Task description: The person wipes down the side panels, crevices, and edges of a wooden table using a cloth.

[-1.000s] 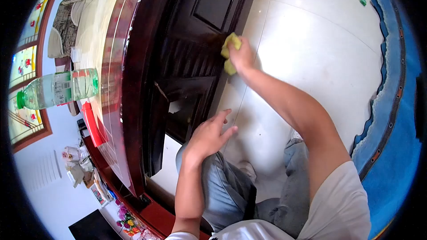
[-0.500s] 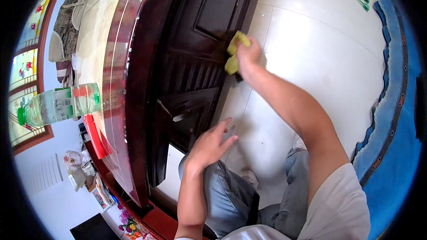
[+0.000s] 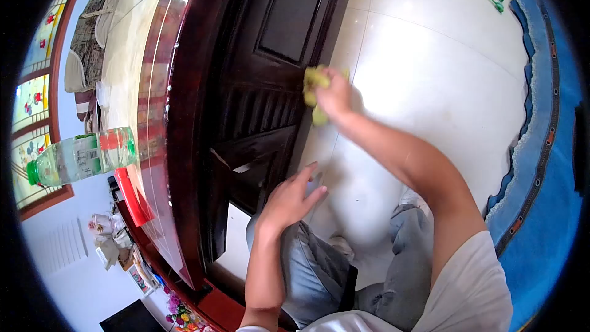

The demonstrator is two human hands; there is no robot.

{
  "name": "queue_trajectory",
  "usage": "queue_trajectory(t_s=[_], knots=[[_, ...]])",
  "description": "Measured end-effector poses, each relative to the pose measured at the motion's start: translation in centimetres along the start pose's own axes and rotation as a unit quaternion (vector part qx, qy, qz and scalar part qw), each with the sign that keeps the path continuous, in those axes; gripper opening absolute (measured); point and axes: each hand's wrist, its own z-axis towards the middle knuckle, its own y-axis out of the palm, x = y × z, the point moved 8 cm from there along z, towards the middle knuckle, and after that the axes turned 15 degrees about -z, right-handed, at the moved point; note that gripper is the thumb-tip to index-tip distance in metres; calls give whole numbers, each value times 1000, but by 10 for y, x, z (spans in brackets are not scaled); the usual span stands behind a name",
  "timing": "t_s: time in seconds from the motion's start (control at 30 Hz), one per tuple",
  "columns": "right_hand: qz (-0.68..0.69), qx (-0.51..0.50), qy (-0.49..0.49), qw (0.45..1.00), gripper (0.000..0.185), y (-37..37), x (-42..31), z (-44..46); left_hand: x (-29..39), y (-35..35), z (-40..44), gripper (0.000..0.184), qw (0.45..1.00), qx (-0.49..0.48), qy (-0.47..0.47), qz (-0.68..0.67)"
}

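Yellow cloth (image 3: 316, 78) in your right hand (image 3: 335, 93), just off centre toward 1 o'clock: soft-looking fabric, matt. Dark furniture front (image 3: 246, 67) at your 11: wood look, glossy varnish, grooved panels. Tabletop (image 3: 129, 37) at your 10: smooth, glossy, strong reflections, stone or glass can't tell. Bottle (image 3: 67, 161) at your 9: clear shiny plastic, green plastic cap (image 3: 32, 172). Red object (image 3: 132, 197) near your 8: smooth, shiny, plastic look. Floor (image 3: 424, 67) at your 2: polished tile, glossy. Blue cloth (image 3: 544, 233) at your 4: matt, denim look, rough frayed edge, metal-looking eyelets. Your trousers (image 3: 310, 264) at 6: matt faded denim
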Motion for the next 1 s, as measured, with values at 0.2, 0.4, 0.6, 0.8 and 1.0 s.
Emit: queue_trajectory(t_s=[0.2, 0.4, 0.6, 0.8, 1.0], knots=[[92, -146, 54, 984, 42, 31, -4, -54, 26, 33, 15, 66, 996, -56, 65, 23], [259, -24, 136, 956, 52, -26, -37, -25, 21, 23, 3, 64, 998, -45, 39, 28], [345, 9, -165, 924, 42, -70, -183, -47, 4, 8, -13, 65, 999, -17, 24, 22], [107, 8, -301, 948, 62, 29, -154, -102, -5, 1, -24, 65, 999, 0, 38, 27], [153, -94, 19, 984, 60, 39, -59, -54, 6, 4, -33, 66, 999, -3, 24, 27]])
